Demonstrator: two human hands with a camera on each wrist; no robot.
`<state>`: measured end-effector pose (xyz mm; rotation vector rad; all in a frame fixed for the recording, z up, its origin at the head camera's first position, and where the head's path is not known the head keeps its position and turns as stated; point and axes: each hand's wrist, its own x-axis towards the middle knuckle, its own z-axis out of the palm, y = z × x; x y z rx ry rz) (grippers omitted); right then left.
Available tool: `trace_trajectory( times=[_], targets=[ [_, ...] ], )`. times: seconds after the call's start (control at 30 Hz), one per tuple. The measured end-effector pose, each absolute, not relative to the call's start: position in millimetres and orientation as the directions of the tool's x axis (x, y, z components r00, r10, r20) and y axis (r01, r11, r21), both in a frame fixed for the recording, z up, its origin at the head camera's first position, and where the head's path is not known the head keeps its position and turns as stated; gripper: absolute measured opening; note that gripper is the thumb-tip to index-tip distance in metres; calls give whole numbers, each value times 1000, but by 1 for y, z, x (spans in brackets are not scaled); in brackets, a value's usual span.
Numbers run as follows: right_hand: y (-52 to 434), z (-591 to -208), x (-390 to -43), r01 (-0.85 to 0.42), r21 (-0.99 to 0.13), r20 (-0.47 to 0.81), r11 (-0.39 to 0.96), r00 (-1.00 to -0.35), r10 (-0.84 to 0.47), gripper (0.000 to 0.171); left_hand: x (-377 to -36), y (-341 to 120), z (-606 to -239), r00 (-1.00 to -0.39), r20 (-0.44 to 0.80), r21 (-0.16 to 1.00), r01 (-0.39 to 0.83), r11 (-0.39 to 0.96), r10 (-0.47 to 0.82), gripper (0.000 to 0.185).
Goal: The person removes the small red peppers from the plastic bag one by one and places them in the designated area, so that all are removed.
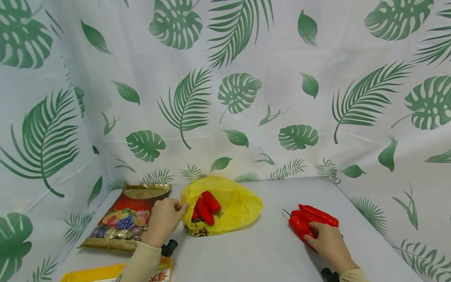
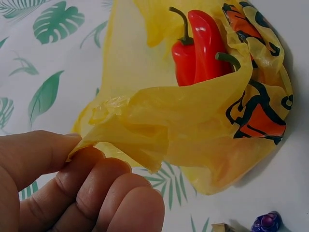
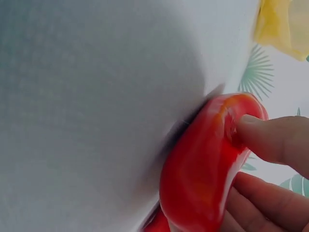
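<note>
Left hand fingers pinching yellow bag rim; right hand fingers gripping red pepper

Fruit-printed snack bag, yellow packet, leaf-patterned backdrop.

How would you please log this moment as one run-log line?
left hand: pinches yellow bag rim, peppers inside | right hand: grips red pepper on table | snack packet: left

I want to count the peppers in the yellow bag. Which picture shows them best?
The head view: three red peppers lie in the open yellow bag. The left wrist view shows two peppers, the rest behind plastic pinched by the left hand. The right wrist view shows only a bag corner.
</note>
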<state>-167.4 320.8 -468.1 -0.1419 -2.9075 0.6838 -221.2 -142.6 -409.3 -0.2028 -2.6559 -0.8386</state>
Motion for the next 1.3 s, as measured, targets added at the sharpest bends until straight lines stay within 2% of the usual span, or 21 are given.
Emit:
trace_trajectory(
  times=[0.23, 0.43, 0.8, 1.03, 1.17, 1.3],
  targets=[
    [317, -463, -172, 36, -444, 204, 895, -969, 140, 57, -222, -143, -410, -940, 341, 543, 213, 812, 19, 35],
    [299, -459, -179, -9, -518, 218, 855, -968, 121, 55, -224, -143, -411, -944, 328, 539, 207, 816, 23, 33],
    [236, -460, -204, -150, -610, 271, 778, -962, 27, 48, -223, -144, -412, -937, 349, 528, 226, 819, 34, 38],
    [178, -459, -228, -255, -655, 295, 711, -953, -71, 44, -224, -144, -412, -936, 350, 532, 231, 815, 37, 44],
    [146, -464, -246, -276, -687, 265, 672, -956, -123, 44, -224, -145, -411, -934, 354, 536, 239, 810, 41, 51],
    [122, -468, -262, -246, -722, 188, 647, -969, -159, 51, -223, -145, -411, -930, 365, 537, 247, 807, 42, 55]
  ],
)
